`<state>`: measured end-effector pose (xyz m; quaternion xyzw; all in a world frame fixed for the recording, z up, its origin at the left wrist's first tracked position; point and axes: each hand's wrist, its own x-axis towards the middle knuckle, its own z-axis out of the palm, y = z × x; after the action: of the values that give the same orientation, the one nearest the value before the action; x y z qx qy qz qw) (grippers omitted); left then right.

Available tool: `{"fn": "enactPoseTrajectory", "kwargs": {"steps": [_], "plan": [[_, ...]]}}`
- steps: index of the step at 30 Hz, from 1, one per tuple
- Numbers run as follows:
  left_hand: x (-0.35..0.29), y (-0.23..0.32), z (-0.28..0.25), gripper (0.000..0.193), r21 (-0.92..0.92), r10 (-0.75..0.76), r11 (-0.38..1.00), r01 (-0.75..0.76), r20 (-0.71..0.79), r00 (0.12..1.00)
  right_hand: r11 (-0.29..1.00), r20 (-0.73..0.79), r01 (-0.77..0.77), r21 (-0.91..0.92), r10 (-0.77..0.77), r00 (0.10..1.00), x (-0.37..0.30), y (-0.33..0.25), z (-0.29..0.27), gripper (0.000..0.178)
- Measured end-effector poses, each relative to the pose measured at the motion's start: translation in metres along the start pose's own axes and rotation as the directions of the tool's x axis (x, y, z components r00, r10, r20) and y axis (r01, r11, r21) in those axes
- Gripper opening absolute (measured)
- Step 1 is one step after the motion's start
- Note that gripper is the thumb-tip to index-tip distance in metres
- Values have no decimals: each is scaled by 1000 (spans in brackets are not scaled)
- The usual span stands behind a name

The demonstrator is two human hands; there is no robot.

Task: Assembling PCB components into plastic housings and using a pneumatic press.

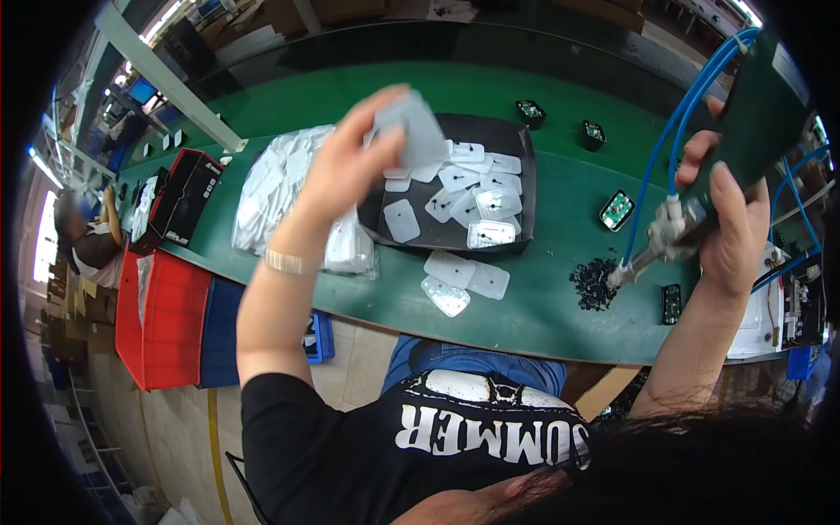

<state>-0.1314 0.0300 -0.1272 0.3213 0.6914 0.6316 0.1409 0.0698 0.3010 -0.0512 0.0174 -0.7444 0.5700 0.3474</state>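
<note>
Raised over the black tray, my left hand is closed on a whitish plastic cover with rounded corners. The cover is blurred, so I cannot tell whether it is one piece or more. My right hand grips a dark green power screwdriver with a metal nose and blue hoses. Its tip points down at a pile of small black screws on the bench. Several whitish covers with dark spots lie in the tray, and loose covers rest in front of it.
A big heap of whitish covers in a plastic bag lies left of the tray. Black housings with green circuit boards are scattered over the green bench. Red bin stands below at left; another person is beyond.
</note>
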Motion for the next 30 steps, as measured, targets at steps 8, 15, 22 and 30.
{"fn": "enactPoseTrajectory", "kwargs": {"steps": [8,15,22,30], "plan": [[218,-143,-39,42,493,-354,796,351,-91,931,978,-171,7,-207,-43,984,28,22,13,39],[232,-177,-33,44,773,-441,555,308,-41,897,911,-411,236,-337,-368,834,-16,38,-1,43],[197,-105,-1,37,847,-117,505,-168,260,958,964,-462,-262,-39,215,861,-56,150,31,20],[112,-72,-19,24,804,99,539,-251,235,967,826,-5,-13,-564,12,1000,42,304,71,58]]}}
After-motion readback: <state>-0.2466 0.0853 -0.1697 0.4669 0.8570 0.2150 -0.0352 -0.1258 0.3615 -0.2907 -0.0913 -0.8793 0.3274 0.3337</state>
